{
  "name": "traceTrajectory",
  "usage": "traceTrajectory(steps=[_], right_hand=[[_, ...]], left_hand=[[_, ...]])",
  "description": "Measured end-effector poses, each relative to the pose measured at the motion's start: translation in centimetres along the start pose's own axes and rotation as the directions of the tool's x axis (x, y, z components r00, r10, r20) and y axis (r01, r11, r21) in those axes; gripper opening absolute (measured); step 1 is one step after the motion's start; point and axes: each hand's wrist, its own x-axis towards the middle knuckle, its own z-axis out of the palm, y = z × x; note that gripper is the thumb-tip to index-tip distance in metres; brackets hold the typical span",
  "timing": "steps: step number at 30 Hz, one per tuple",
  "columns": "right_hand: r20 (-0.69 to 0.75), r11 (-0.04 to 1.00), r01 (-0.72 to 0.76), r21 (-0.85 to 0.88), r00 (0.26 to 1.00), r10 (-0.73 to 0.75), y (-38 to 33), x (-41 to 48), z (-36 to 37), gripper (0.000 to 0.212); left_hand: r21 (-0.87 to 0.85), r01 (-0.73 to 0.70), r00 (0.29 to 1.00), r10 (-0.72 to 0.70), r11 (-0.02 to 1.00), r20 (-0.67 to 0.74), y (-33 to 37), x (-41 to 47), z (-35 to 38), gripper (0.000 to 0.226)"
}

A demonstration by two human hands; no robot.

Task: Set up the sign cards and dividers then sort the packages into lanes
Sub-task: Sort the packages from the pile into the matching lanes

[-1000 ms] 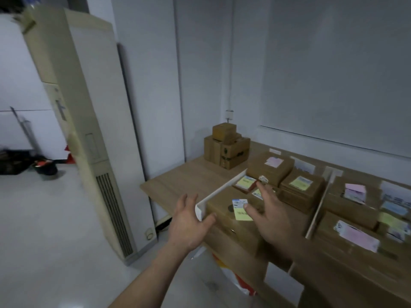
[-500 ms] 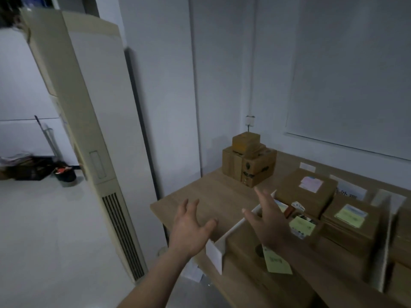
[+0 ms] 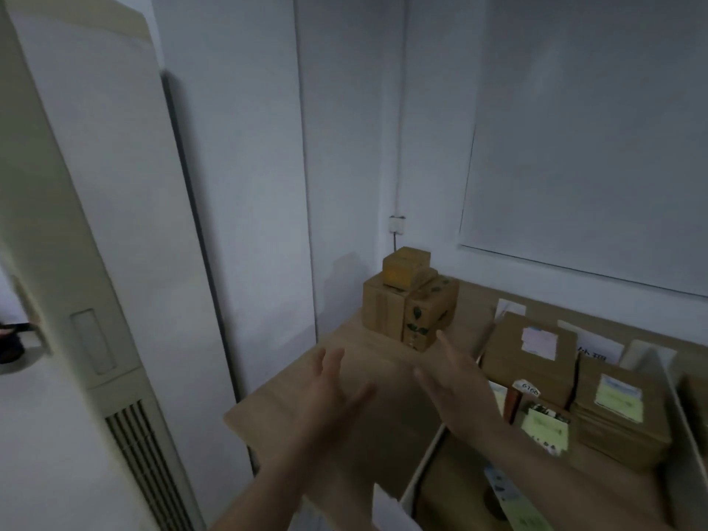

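Dim white-walled room w/ wooden table (image 3: pixel 366 339). Left hand (image 3: pixel 329 392) & right hand (image 3: pixel 456 385) hover over its bare end, empty, fingers spread, prob. reaching for unsorted stack of cardboard boxes (image 3: pixel 410 300) at far corner. Labelled packages (image 3: pixel 528 354) lie in lanes beside white divider (image 3: pixel 423 463), right. Label text blurred; nearest lane cut off.

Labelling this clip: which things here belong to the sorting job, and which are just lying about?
Job: box stack, labelled packages, divider, sign card, left hand, right hand, both empty.
Lying about: air conditioner, wall socket.
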Motion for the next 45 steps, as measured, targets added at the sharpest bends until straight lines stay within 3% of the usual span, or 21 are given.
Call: traceTrajectory(steps=[3,9,22,28,34,40,43,45], right_hand=[[-0.042,0.998,-0.055,-0.016,0.998,0.055,-2.1,1.9,2.3,0.082],[-0.082,0.996,-0.086,0.014,0.993,0.086,-5.3,4.3,5.6,0.078],[-0.121,0.993,-0.122,0.004,0.985,0.122,-3.5,15.0,9.8,0.09],[-0.125,0.992,-0.083,0.09,0.988,0.094,-3.0,21.6,9.6,0.057],[-0.156,0.985,-0.154,0.083,0.974,0.166,-1.2,26.7,8.8,0.076],[-0.219,0.973,-0.207,0.1,0.949,0.225,0.2,31.6,8.2,0.068],[-0.222,0.965,-0.252,0.07,0.939,0.262,1.0,34.2,8.5,0.07],[-0.24,0.954,-0.29,0.07,0.924,0.299,1.5,36.3,9.0,0.068]], left_hand=[[0.051,-0.054,0.998,0.052,0.997,0.026,-2.7,3.0,-2.4,0.084],[0.116,-0.123,0.99,0.115,0.986,0.079,-6.5,7.6,-5.5,0.085],[0.044,-0.094,0.993,0.09,0.995,0.072,-8.6,19.6,-4.4,0.084],[0.081,-0.104,0.993,0.1,0.991,0.057,-7.5,27.0,-3.8,0.083],[0.053,-0.116,0.989,0.111,0.992,0.093,-5.9,32.9,-2.6,0.088],[-0.023,-0.148,0.977,0.15,0.989,0.154,-3.8,39.8,-0.6,0.066],[-0.099,-0.158,0.972,0.173,0.982,0.162,-3.5,44.1,1.4,0.04],[-0.152,-0.138,0.969,0.165,0.979,0.186,-3.3,47.1,2.6,0.041]])
